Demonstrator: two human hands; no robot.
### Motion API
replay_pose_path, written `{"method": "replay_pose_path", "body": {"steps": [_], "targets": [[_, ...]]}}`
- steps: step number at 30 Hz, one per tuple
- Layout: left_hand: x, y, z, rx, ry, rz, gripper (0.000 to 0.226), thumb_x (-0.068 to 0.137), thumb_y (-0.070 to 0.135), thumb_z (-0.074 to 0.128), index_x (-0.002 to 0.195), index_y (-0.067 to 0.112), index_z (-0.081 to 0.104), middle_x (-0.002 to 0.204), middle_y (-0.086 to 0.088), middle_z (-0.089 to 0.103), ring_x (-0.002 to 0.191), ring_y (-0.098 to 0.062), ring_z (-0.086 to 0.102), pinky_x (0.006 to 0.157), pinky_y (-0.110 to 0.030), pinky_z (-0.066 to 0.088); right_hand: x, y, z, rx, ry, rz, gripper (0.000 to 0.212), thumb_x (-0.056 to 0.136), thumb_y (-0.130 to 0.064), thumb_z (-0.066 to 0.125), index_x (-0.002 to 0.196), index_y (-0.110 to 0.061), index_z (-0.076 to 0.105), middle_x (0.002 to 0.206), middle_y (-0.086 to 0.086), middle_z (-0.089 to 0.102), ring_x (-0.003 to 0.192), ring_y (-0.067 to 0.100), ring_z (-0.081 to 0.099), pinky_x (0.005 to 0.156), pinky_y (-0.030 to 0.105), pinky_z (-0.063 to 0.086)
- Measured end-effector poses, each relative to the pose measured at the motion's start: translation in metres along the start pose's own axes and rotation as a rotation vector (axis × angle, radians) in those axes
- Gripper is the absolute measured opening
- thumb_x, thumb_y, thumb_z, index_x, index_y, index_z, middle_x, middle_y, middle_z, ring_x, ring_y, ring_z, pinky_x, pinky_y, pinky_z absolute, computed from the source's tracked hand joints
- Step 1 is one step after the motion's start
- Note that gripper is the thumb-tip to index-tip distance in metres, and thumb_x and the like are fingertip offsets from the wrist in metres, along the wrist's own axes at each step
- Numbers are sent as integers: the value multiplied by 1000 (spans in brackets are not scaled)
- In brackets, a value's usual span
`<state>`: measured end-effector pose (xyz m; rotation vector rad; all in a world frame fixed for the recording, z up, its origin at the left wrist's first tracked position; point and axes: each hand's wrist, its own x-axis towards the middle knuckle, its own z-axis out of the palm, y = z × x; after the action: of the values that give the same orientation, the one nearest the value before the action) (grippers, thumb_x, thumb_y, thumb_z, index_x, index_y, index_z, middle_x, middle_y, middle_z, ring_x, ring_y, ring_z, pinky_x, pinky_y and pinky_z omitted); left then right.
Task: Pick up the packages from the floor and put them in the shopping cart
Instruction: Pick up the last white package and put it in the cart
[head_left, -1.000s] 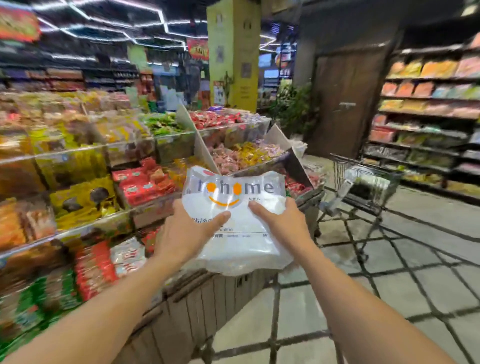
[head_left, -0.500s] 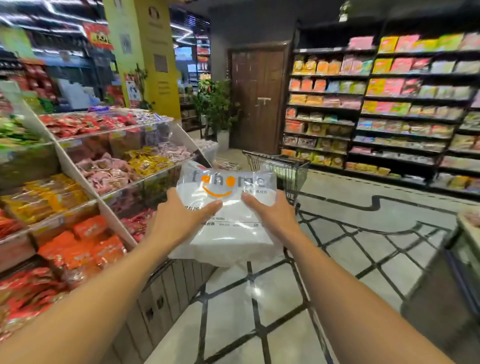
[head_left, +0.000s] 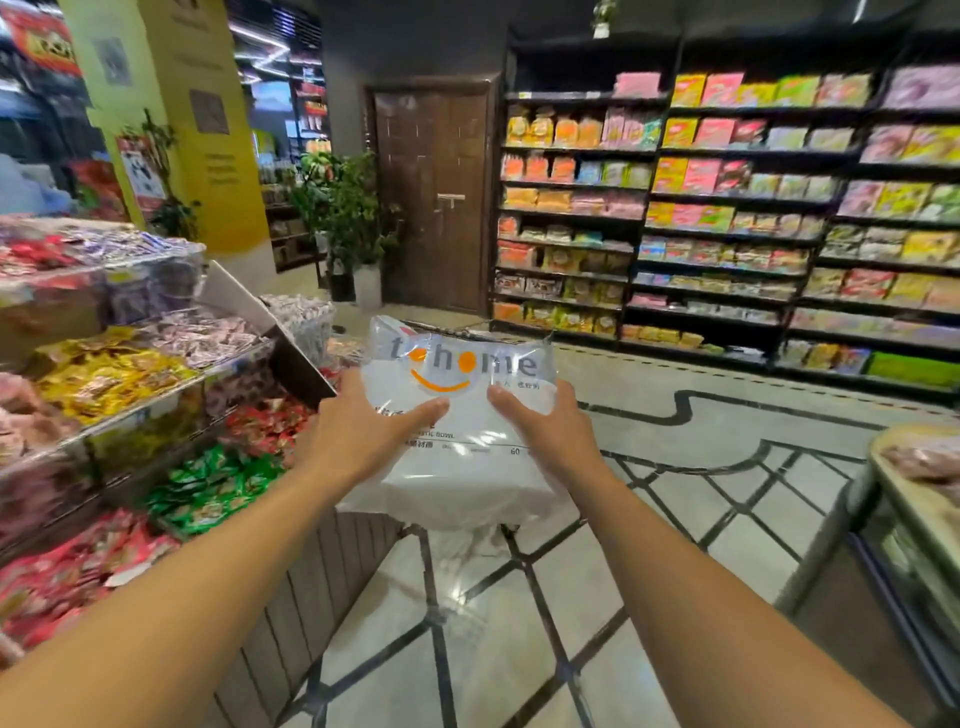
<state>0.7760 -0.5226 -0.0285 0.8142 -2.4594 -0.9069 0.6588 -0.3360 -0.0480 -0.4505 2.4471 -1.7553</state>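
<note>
**Package held at chest height in a snack aisle**

Pale grey floor tiles (head_left: 483, 629) with dark diagonal lines run down a supermarket aisle toward a brown wooden door (head_left: 434, 202). Tiered bins of wrapped sweets (head_left: 130, 374) slope along the left side, and tall black shelves of coloured snack bags (head_left: 727, 218) fill the right wall. A potted green plant (head_left: 348, 213) stands near the door, beside a yellow pillar (head_left: 197, 119).

Both bare arms reach forward. The left hand (head_left: 363, 431) and the right hand (head_left: 550, 426) grip a soft white plastic package with grey lettering and an orange smile (head_left: 457, 467), one on each side, thumbs pressed across its front and fingers curled behind it. The package is in the air, well above the floor, tilted with its printed face toward the camera. Only a thin sliver of the metal shopping cart (head_left: 470, 326) peeks above the package's top edge; the rest is hidden behind it.
</note>
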Motion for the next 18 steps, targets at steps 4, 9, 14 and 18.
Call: {"method": "replay_pose_path", "body": {"steps": [4,9,14,18], "targets": [[90,22,30,-17,-19,44,121,54,102,57,149,30,39,145,2,60,130,-32,57,95,-46,50,89,1,1,4,17,17,110,64,-81,72,152,-27,35,142,0,57,124,26,59,102,49,52],[188,51,78,-29,-50,66,119,52,100,60,145,27,44,143,-2,61,126,-32,59,98,-47,51,195,16,-10,24,44,47,97,74,-71,76,151,-28,36,137,0,59,118,26,61,98,46,54],[276,73,138,-59,-74,55,111,57,92,68,143,25,44,140,-5,62,123,-32,59,100,-50,51,300,44,-19,16,49,47,92,75,-68,76,149,-29,37,131,-1,60,113,26,64,97,48,56],[350,96,200,-69,-74,42,110,61,88,70,145,22,43,139,-7,61,123,-33,59,100,-51,51,394,74,-32,13,45,47,91,77,-66,76,150,-29,37,127,-4,59,112,25,62,96,43,54]]}}
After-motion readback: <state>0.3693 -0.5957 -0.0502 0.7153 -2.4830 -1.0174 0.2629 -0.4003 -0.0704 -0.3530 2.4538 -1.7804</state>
